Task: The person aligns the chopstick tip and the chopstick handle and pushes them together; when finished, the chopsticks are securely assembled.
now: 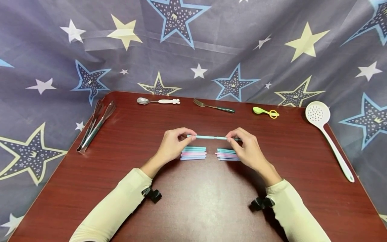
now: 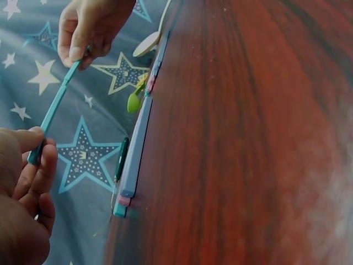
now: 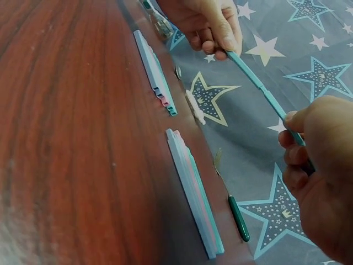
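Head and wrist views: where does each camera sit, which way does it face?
Head: worn on the head, facing forward and down at the glossy reddish table; left hand, right hand and cream sleeves show.
Left wrist: on that wrist, looking past its hand toward the other; both show.
Right wrist: likewise, from the opposite side; both hands show.
Shared by the wrist views: the slim teal stick both hands pinch.
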The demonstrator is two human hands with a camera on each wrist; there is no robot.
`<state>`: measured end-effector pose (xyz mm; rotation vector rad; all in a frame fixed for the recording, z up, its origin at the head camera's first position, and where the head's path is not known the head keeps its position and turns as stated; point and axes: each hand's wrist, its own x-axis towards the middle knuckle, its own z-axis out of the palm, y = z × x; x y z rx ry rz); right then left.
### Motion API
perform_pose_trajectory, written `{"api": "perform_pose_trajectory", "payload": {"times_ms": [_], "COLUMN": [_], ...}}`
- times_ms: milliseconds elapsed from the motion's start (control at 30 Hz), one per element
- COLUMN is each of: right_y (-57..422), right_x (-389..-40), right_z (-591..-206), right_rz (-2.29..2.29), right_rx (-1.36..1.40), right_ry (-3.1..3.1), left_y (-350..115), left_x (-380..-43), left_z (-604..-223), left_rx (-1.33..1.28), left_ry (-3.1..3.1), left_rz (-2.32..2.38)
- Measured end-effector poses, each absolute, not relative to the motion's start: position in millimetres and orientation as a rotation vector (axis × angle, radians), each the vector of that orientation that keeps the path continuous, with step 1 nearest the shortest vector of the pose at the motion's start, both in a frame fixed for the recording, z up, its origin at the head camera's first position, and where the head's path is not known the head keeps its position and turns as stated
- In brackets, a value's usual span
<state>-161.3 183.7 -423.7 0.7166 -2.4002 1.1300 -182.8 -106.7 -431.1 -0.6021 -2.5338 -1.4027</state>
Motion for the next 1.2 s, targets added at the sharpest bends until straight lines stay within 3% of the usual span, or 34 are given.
{"api": "perform_pose_trajectory", "payload": {"times_ms": [1200], "right_y": [181.6], "right_x": [-161.1], "right_z": [-425.9], "right_rz": [1.141], "right_rx": [0.76], "right_ry": [-2.384], "left_y": [-103.6], "left_x": [-181.3], "left_z": [-433.0], "left_rx": [-0.646], "left_ry": [-2.528], "left_rz": [-1.488]}}
